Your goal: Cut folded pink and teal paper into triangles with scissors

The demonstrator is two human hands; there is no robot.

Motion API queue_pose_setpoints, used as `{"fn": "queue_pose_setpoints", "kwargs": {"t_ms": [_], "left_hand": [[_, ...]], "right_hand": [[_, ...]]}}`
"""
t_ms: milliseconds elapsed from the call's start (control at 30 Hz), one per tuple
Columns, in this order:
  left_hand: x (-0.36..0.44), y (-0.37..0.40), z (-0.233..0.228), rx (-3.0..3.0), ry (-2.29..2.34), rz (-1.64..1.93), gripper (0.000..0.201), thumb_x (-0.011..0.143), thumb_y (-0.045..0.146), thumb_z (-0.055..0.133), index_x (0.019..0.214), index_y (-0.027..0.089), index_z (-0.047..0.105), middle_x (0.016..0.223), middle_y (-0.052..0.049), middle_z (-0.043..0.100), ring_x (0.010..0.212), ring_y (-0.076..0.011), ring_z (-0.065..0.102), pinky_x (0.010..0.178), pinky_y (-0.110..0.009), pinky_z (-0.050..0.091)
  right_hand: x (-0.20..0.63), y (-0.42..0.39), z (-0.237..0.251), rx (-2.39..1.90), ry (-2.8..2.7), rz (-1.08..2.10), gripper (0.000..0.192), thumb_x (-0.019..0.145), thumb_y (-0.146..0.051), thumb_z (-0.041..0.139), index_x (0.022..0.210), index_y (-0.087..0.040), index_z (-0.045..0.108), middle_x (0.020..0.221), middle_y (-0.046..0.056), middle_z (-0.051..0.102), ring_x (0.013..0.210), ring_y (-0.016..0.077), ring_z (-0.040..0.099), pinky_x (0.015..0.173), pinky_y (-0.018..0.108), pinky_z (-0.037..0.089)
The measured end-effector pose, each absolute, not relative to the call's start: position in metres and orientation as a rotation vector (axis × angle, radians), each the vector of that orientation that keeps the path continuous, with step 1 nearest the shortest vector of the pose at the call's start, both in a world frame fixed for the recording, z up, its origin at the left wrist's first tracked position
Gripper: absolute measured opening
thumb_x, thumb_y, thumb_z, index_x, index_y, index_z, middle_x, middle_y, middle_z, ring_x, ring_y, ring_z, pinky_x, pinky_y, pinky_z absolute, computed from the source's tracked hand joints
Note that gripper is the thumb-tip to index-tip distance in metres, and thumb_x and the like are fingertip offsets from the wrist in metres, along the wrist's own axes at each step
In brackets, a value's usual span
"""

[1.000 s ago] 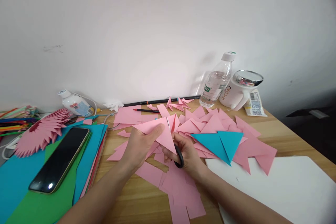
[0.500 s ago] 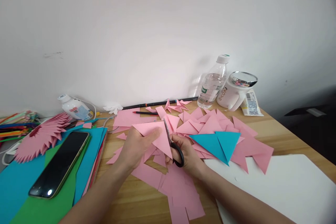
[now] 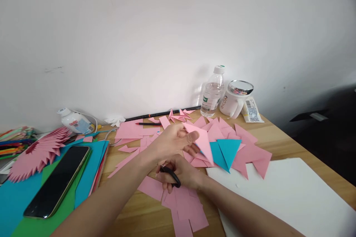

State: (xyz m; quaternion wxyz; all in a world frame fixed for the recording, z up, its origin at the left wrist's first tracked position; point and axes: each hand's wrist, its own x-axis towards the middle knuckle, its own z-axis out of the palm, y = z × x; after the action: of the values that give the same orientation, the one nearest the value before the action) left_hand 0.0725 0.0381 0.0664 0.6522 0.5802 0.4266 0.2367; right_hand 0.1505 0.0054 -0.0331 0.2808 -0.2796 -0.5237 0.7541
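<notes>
Between the thumb and fingers of my left hand [image 3: 179, 139] is a pink paper triangle [image 3: 204, 143], held over the pile of pink pieces and partly in front of the blue paper triangles [image 3: 226, 152]. My right hand [image 3: 178, 172] sits lower and nearer me, its fingers round the black handle of the scissors [image 3: 170, 176]; the blades are hidden behind my hands. Under and in front of my right hand lie several pink paper strips [image 3: 187, 203]. Folded pink triangles [image 3: 218, 131] spread over the table to the right of my left hand.
At the back stand a water bottle [image 3: 213, 94] and a white mug [image 3: 234, 100] beside a small packet [image 3: 251, 111]. A phone [image 3: 58, 181] rests on coloured paper at left, near a fanned pink paper piece [image 3: 39, 152]. A white board [image 3: 280, 196] lies at right.
My left hand has moved right with the pink paper, away from the scissors. My right hand has drawn slightly left and toward me, still holding them. The view has shifted a little.
</notes>
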Motion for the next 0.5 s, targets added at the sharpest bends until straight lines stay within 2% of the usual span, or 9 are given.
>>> {"fn": "queue_pose_setpoints", "kwargs": {"t_ms": [67, 100, 200, 267, 333, 400, 500], "left_hand": [[0.077, 0.051, 0.071, 1.472, 0.858, 0.467, 0.033, 0.069, 0.035, 0.064, 0.094, 0.014, 0.058, 0.090, -0.011, 0.065, 0.075, -0.0180, 0.063, 0.067, -0.031, 0.048], [0.077, 0.059, 0.072, 1.604, 0.869, 0.422, 0.029, 0.071, 0.031, 0.062, 0.094, 0.014, 0.059, 0.094, -0.010, 0.064, 0.080, -0.0183, 0.062, 0.070, -0.030, 0.048], [0.073, 0.083, 0.062, 2.177, 1.240, 0.163, 0.012, 0.074, 0.019, 0.054, 0.078, 0.016, 0.065, 0.082, -0.005, 0.066, 0.079, -0.0187, 0.061, 0.071, -0.029, 0.045], [0.069, 0.095, 0.049, 2.244, 1.399, 0.104, 0.010, 0.067, 0.011, 0.058, 0.075, 0.013, 0.064, 0.083, -0.009, 0.066, 0.082, -0.0246, 0.060, 0.071, -0.033, 0.044], [0.065, 0.103, 0.035, 2.263, 1.491, 0.062, 0.016, 0.064, 0.008, 0.062, 0.079, 0.010, 0.063, 0.089, -0.013, 0.064, 0.085, -0.0279, 0.059, 0.071, -0.037, 0.044], [0.063, 0.107, 0.022, 2.266, 1.546, 0.032, 0.023, 0.065, 0.011, 0.065, 0.088, 0.008, 0.061, 0.093, -0.016, 0.062, 0.085, -0.0280, 0.059, 0.072, -0.040, 0.045], [0.060, 0.110, 0.009, 2.264, 1.569, 0.119, 0.032, 0.080, 0.027, 0.055, 0.109, 0.012, 0.052, 0.108, -0.011, 0.056, 0.091, -0.0214, 0.056, 0.076, -0.041, 0.047]], "right_hand": [[0.150, 0.006, -0.034, -0.745, -1.403, 2.062, 0.033, 0.062, -0.038, 0.071, 0.075, -0.012, 0.056, 0.052, -0.004, 0.059, 0.038, 0.0065, 0.052, 0.040, 0.018, 0.040], [0.149, 0.006, -0.034, -0.747, -1.390, 2.074, 0.033, 0.062, -0.039, 0.070, 0.074, -0.012, 0.056, 0.051, -0.004, 0.059, 0.038, 0.0066, 0.053, 0.040, 0.017, 0.040], [0.149, 0.006, -0.031, -0.770, -1.341, 2.094, 0.035, 0.060, -0.039, 0.072, 0.074, -0.012, 0.056, 0.050, -0.004, 0.059, 0.038, 0.0062, 0.052, 0.039, 0.016, 0.038], [0.149, 0.006, -0.030, -0.786, -1.329, 2.108, 0.036, 0.057, -0.039, 0.074, 0.074, -0.012, 0.056, 0.050, -0.004, 0.059, 0.037, 0.0059, 0.052, 0.038, 0.016, 0.036], [0.149, 0.006, -0.030, -0.784, -1.335, 2.129, 0.038, 0.057, -0.040, 0.074, 0.075, -0.012, 0.056, 0.051, -0.003, 0.059, 0.036, 0.0052, 0.051, 0.037, 0.015, 0.036], [0.149, 0.006, -0.032, -0.777, -1.362, 2.145, 0.040, 0.058, -0.043, 0.073, 0.078, -0.012, 0.057, 0.053, -0.003, 0.060, 0.037, 0.0048, 0.051, 0.039, 0.016, 0.040], [0.148, 0.005, -0.037, -0.792, -1.407, 2.148, 0.045, 0.058, -0.047, 0.071, 0.083, -0.012, 0.057, 0.056, -0.002, 0.060, 0.039, 0.0053, 0.052, 0.043, 0.019, 0.044]]}}
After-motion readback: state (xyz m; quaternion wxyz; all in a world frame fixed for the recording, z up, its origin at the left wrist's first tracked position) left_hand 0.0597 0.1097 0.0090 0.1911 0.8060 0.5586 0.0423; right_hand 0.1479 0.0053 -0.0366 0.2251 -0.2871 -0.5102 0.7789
